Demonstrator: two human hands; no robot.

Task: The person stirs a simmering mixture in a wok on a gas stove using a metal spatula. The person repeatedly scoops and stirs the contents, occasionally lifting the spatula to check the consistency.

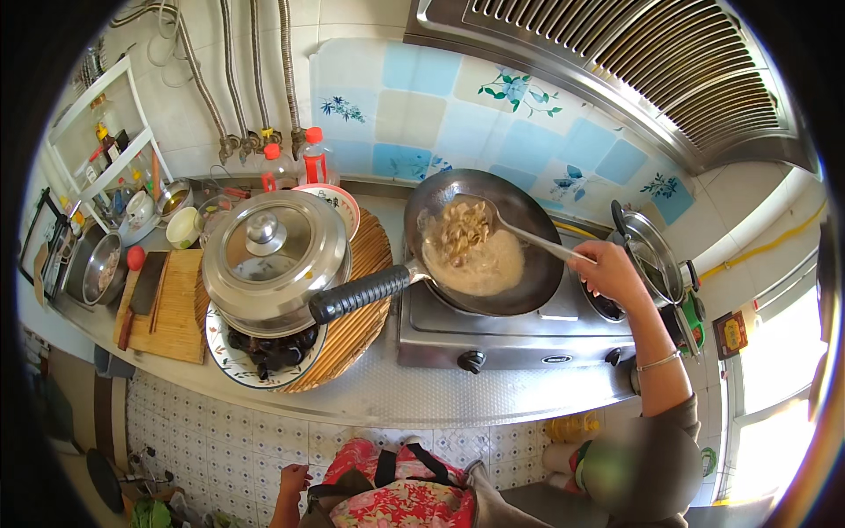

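Observation:
My right hand grips the handle of a metal ladle, whose bowl end lies in a dark wok on the gas stove. Brownish pieces of food are gathered at the ladle, and pale, cloudy liquid fills the wok's bottom. The wok's black ribbed handle points left. My left hand hangs low beside the floral red apron, away from the counter, its fingers curled; nothing can be seen in it.
Left of the stove, a lidded steel pot stands over a plate of dark food and a round woven mat. Further left, a cleaver rests on a cutting board. Another steel pot is behind my right hand. A range hood hangs above.

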